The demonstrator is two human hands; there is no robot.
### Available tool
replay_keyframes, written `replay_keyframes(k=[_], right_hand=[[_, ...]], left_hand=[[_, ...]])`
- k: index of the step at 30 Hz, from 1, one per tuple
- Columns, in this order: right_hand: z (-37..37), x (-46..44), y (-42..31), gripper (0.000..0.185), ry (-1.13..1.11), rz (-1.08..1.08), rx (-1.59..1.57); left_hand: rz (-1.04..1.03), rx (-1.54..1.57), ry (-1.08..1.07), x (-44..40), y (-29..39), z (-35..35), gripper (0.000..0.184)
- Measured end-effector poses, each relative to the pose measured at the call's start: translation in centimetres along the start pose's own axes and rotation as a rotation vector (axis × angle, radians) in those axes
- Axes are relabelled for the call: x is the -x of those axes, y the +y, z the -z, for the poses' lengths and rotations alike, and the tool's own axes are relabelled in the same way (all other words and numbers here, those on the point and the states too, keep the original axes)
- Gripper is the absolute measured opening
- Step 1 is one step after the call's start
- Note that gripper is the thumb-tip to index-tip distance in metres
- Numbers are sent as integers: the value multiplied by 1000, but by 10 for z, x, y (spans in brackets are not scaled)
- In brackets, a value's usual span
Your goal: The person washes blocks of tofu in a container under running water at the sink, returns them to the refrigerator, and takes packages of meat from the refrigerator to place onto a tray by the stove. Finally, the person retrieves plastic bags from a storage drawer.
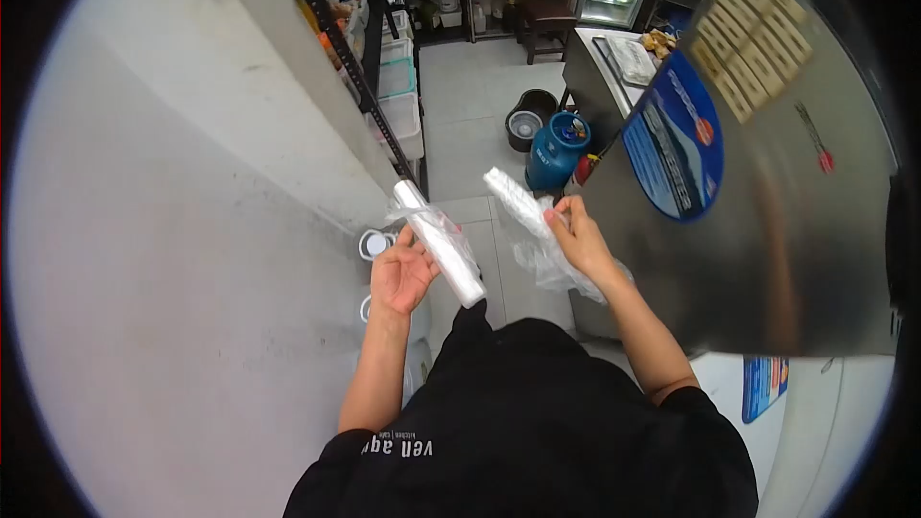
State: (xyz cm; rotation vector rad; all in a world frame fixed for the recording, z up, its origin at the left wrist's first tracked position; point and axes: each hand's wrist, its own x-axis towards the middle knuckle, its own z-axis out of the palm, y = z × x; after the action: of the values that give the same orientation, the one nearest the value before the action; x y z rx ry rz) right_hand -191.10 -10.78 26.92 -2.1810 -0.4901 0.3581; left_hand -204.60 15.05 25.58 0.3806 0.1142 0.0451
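My left hand (404, 273) holds a white roll wrapped in clear plastic (443, 247), palm turned up and fingers behind the roll. To the right, my right hand (578, 233) pinches a second white roll (513, 194) near its lower end. Loose clear plastic (554, 264) hangs from that roll, below and beside my right hand. The two rolls are apart, both tilted with their upper ends toward the left.
A steel surface (767, 269) with stickers stands close on the right, and a pale wall (182, 259) on the left. Ahead are a blue gas cylinder (554, 155), a black bucket (525, 130), shelving with plastic bins (398, 82) and a stool (542, 21).
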Motion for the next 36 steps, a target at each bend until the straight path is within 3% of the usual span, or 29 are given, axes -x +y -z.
replay_keyframes(k=[1, 2, 6, 8, 11, 14, 15, 17, 18, 22, 25, 28, 31, 33, 36], right_hand=[[-3, -32, 6, 28, 58, 59, -17], [-1, -70, 8, 27, 137, 127, -36], [16, -182, 55, 24, 285, 148, -63], [43, -224, 37, 23, 114, -197, -14], [62, -303, 64, 22, 281, -108, -87], [82, -381, 81, 24, 282, -183, -88], [86, -409, 88, 30, 342, -123, -100], [101, -469, 104, 40, 284, -243, -69], [109, -501, 113, 43, 268, -256, -92], [139, -608, 125, 46, 277, -256, -227], [155, -686, 148, 35, 328, -179, -320], [171, -754, 171, 27, 255, -293, -745], [172, -826, 170, 26, 385, -168, -489], [147, -887, 207, 24, 442, -68, -403], [104, -973, 213, 21, 492, -39, -466]], left_hand=[[-22, -144, 73, -30, 14, 4, 62], [20, 19, 121, -64, 29, 12, 55], [59, -98, 140, -216, 80, 24, 47], [98, -78, 151, -292, 94, 14, 46], [242, -58, 204, -409, 114, 3, 40], [325, -222, 179, -510, 122, -11, 32], [335, -221, 211, -534, 124, -1, 32], [388, -61, 98, -604, 129, 2, 28], [403, -123, 207, -630, 134, 2, 27], [363, -225, 308, -723, 145, -24, 31], [359, -99, 287, -802, 166, -13, 31], [359, -123, 243, -890, 185, 23, 30], [432, -204, 191, -987, 185, 49, 32], [470, -454, 138, -1065, 180, 77, 36], [424, -764, -62, -1192, 163, 119, 42]])
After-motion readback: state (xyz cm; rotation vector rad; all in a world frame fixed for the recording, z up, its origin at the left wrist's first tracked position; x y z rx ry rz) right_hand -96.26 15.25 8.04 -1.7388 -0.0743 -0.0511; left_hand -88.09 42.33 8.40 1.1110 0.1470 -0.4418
